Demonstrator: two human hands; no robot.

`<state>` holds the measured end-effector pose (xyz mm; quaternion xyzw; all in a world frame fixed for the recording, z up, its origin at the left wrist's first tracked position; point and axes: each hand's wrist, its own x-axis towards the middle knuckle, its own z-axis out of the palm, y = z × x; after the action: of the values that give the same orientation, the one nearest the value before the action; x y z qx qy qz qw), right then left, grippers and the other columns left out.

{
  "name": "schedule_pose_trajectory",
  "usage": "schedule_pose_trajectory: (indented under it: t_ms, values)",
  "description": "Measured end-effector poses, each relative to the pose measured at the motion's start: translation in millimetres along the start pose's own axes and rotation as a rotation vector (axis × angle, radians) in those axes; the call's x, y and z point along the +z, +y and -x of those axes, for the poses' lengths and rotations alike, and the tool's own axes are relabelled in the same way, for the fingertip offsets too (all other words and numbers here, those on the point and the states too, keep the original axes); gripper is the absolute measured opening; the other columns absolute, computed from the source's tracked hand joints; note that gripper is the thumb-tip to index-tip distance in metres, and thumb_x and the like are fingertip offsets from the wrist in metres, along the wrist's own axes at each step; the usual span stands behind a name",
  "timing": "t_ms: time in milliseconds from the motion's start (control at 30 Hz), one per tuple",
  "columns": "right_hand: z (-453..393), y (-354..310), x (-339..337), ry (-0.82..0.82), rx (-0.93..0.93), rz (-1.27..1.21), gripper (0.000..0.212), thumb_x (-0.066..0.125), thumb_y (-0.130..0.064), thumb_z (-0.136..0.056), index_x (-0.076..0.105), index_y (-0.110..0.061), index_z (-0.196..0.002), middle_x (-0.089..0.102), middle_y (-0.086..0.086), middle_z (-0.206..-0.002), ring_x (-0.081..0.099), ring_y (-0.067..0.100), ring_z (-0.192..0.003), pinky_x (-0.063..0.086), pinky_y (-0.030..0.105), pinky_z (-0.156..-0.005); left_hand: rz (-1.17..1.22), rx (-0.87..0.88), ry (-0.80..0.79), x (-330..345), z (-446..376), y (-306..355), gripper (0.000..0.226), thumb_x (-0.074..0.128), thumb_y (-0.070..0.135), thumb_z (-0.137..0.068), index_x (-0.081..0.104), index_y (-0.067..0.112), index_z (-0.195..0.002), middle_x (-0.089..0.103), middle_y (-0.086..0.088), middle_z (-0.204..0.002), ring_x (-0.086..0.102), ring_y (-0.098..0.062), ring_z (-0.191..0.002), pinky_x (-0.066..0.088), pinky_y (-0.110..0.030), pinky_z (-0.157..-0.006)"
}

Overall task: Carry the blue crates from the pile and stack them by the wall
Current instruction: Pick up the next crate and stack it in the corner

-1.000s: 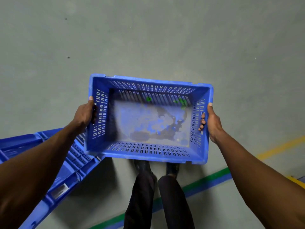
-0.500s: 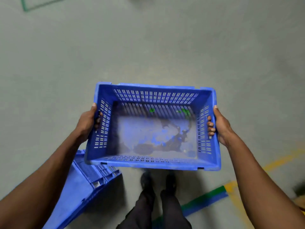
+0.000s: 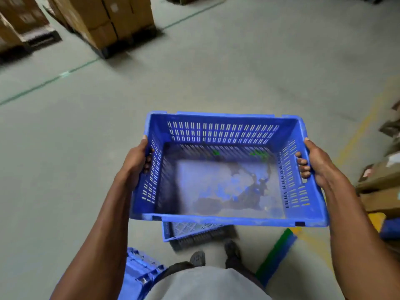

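The carried blue crate [image 3: 227,169] hides most of a second blue crate [image 3: 194,233] on the floor below it, of which only a slotted edge shows. A third blue crate [image 3: 140,271] is cut off by the person's left arm and grey shirt at the bottom. Motion blur softens the cardboard boxes [image 3: 112,20] stacked on pallets in the upper left and the brown cartons [image 3: 381,187] at the right edge.

The carried crate holds no goods; its floor shows dusty grey film, dark stains and small green flecks near the far wall.

The left hand [image 3: 135,163] grips the crate's left handle slot, fingers curled through it. The right hand [image 3: 313,163] grips the right handle slot likewise, fingertips visible inside. The crate hangs in front of the person, above the grey floor [image 3: 65,159].
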<state>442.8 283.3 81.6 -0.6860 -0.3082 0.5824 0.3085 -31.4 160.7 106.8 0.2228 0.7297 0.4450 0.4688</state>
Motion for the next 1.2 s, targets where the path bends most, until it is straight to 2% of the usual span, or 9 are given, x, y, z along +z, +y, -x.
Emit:
schedule_pose_trajectory:
  t_ms: [267,400,500,633,800,1000,1200]
  values:
    - [150.2,107.2,-153.2,0.370,0.002,-0.305,0.053,0.042,-0.069,-0.096,0.049,-0.019,-0.079,0.032,-0.007,-0.049,0.021,0.007,-0.032,0.019,0.015,-0.035,-0.177,0.113,-0.420,131.6,49.0,27.4,0.051,0.042,0.064,-0.099,0.055,0.017,-0.081,0.037,0.006,-0.052,0.029,-0.008,-0.036,0.025,-0.018,-0.036]
    - [238.0,181.1,-222.7,0.580,0.028,-0.430,0.054,0.041,-0.070,-0.096,0.049,-0.019,-0.078,0.031,-0.007,-0.047,0.019,0.008,-0.032,0.018,0.016,-0.035,-0.276,0.158,-0.633,214.9,105.7,17.1,0.052,0.041,0.063,-0.100,0.054,0.016,-0.083,0.038,0.008,-0.047,0.028,-0.008,-0.035,0.025,-0.018,-0.035]
    - [307.4,237.7,-272.7,0.708,0.044,-0.515,0.055,0.042,-0.069,-0.096,0.050,-0.017,-0.078,0.031,-0.005,-0.050,0.020,0.009,-0.033,0.019,0.017,-0.035,-0.350,0.182,-0.772,278.5,165.5,-1.3,0.053,0.040,0.063,-0.100,0.054,0.015,-0.082,0.038,0.005,-0.052,0.029,-0.009,-0.035,0.026,-0.018,-0.035]
    - [398.3,319.8,-331.7,0.860,0.094,-0.636,0.053,0.040,-0.064,-0.099,0.050,-0.016,-0.078,0.031,-0.003,-0.053,0.021,0.010,-0.033,0.019,0.019,-0.034,-0.446,0.205,-0.944,359.8,258.8,-38.8,0.053,0.037,0.061,-0.102,0.054,0.015,-0.082,0.037,0.003,-0.054,0.029,-0.009,-0.035,0.026,-0.018,-0.034]
    - [507.5,425.2,-399.5,0.977,0.152,-0.852,0.052,0.037,-0.062,-0.099,0.048,-0.017,-0.075,0.033,-0.005,-0.045,0.022,0.009,-0.029,0.020,0.014,-0.034,-0.540,0.202,-1.156,457.1,386.5,-109.0,0.054,0.037,0.062,-0.101,0.055,0.014,-0.084,0.036,0.003,-0.055,0.028,-0.009,-0.035,0.025,-0.017,-0.034]
    - [614.6,522.6,-457.3,1.275,0.153,-0.850,0.054,0.038,-0.060,-0.101,0.052,-0.016,-0.074,0.038,-0.006,-0.039,0.028,0.008,-0.027,0.022,0.014,-0.033,-0.661,0.199,-1.322,545.1,527.9,-202.4,0.055,0.035,0.066,-0.100,0.055,0.017,-0.084,0.035,0.006,-0.053,0.026,-0.008,-0.037,0.022,-0.017,-0.035]
    - [693.7,607.2,-520.6,1.396,0.275,-1.022,0.055,0.040,-0.065,-0.099,0.051,-0.017,-0.073,0.035,-0.003,-0.048,0.025,0.008,-0.028,0.020,0.016,-0.031,-0.830,0.229,-1.451,633.7,673.7,-273.1,0.051,0.034,0.062,-0.102,0.052,0.020,-0.080,0.036,0.008,-0.047,0.026,-0.008,-0.035,0.021,-0.016,-0.036]
